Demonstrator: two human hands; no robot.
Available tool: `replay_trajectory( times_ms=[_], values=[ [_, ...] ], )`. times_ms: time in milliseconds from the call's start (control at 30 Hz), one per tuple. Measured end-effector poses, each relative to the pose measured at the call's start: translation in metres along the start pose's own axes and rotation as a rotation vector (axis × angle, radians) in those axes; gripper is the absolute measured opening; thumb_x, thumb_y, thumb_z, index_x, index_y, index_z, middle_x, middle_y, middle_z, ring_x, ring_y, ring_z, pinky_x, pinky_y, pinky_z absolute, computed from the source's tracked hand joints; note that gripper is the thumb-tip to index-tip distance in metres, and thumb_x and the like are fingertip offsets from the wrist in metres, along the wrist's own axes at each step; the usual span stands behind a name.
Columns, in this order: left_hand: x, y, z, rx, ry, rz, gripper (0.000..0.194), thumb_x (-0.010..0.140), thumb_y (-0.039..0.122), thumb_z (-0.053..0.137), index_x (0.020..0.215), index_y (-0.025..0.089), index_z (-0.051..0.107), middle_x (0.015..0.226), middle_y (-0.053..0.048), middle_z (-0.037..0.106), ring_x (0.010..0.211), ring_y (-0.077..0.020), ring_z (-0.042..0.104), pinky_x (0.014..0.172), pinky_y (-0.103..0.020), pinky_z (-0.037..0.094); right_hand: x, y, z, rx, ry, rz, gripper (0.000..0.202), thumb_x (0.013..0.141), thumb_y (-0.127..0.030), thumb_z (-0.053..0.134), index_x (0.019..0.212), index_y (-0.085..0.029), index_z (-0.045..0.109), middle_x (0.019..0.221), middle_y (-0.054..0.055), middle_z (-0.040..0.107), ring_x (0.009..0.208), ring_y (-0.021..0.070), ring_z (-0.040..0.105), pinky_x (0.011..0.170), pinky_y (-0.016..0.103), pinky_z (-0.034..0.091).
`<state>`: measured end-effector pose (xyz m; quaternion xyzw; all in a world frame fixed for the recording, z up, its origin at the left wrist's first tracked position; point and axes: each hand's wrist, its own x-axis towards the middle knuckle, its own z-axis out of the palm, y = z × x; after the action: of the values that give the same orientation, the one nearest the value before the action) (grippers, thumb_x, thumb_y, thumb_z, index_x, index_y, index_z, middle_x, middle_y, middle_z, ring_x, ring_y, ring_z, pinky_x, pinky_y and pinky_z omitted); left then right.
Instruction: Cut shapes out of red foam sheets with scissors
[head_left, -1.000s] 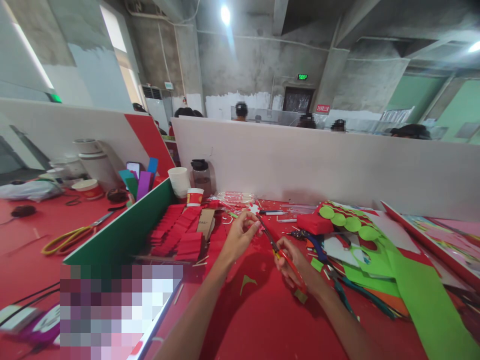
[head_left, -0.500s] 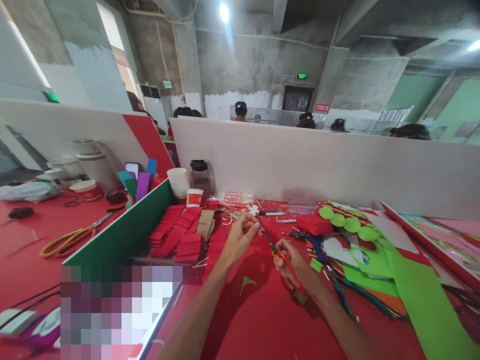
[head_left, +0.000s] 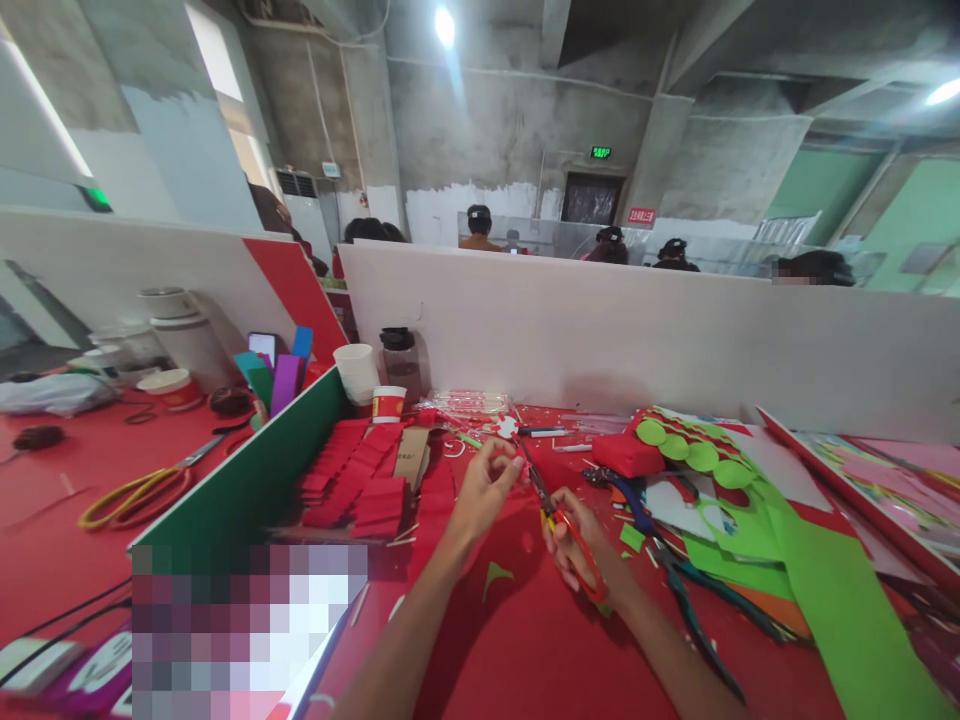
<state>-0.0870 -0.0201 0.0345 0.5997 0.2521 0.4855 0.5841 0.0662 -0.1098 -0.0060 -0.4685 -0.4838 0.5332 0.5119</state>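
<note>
My left hand (head_left: pixel 484 488) is closed in a pinch on a small pinkish-red piece (head_left: pixel 523 466), partly hidden by the fingertips. My right hand (head_left: pixel 576 540) is wrapped round the red-and-yellow handles of a pair of scissors (head_left: pixel 541 490), whose blades point up and left toward the pinched piece. Just beyond my left hand lies a white-and-red cut-out shape (head_left: pixel 506 427). On the red table (head_left: pixel 517 650), a thin green scrap (head_left: pixel 495 577) lies below my hands. Whether the blades touch the piece is too small to tell.
Stacked red paper strips (head_left: pixel 379 505) lie left, beside a green divider (head_left: pixel 247 470). Pliers (head_left: pixel 694 615) and green sheets (head_left: pixel 832 590) lie right. Cups (head_left: pixel 389 404) and a bottle (head_left: pixel 401 360) stand by the white partition (head_left: pixel 600 320); people sit beyond it.
The view has shifted slightly. My hands remain close together, with the left still pinching and the right still holding the scissors. The pinkish-red piece shows more clearly at my left fingertips.
</note>
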Motion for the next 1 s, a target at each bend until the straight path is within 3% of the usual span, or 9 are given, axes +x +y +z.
replay_trajectory(
  times_ms=[167, 633, 1000],
  values=[
    [-0.001, 0.000, 0.000, 0.005, 0.008, 0.001, 0.026, 0.090, 0.041, 0.065, 0.097, 0.022, 0.050, 0.065, 0.006, 0.062, 0.063, -0.0117, 0.058, 0.067, -0.023, 0.041, -0.001, 0.003, 0.007, 0.082, -0.028, -0.067, 0.058, 0.076, -0.073, 0.069, 0.091, -0.026, 0.039, 0.063, -0.012, 0.054, 0.033, 0.0015, 0.033, 0.027, 0.010, 0.035],
    [-0.003, 0.005, 0.000, -0.002, 0.010, -0.061, 0.034, 0.085, 0.045, 0.069, 0.100, 0.021, 0.050, 0.059, 0.007, 0.060, 0.058, -0.0126, 0.058, 0.062, -0.023, 0.040, -0.005, 0.017, 0.021, 0.164, 0.016, -0.097, 0.060, 0.075, -0.077, 0.068, 0.094, -0.026, 0.043, 0.065, -0.010, 0.057, 0.033, 0.0017, 0.037, 0.029, 0.010, 0.036],
    [-0.001, 0.005, 0.000, 0.121, -0.029, -0.008, 0.023, 0.094, 0.037, 0.055, 0.079, 0.021, 0.049, 0.064, 0.005, 0.056, 0.060, -0.0117, 0.052, 0.063, -0.023, 0.039, -0.007, 0.012, 0.020, 0.125, 0.024, -0.100, 0.062, 0.074, -0.079, 0.068, 0.093, -0.025, 0.044, 0.062, -0.011, 0.055, 0.032, 0.0009, 0.034, 0.029, 0.010, 0.033]
  ],
)
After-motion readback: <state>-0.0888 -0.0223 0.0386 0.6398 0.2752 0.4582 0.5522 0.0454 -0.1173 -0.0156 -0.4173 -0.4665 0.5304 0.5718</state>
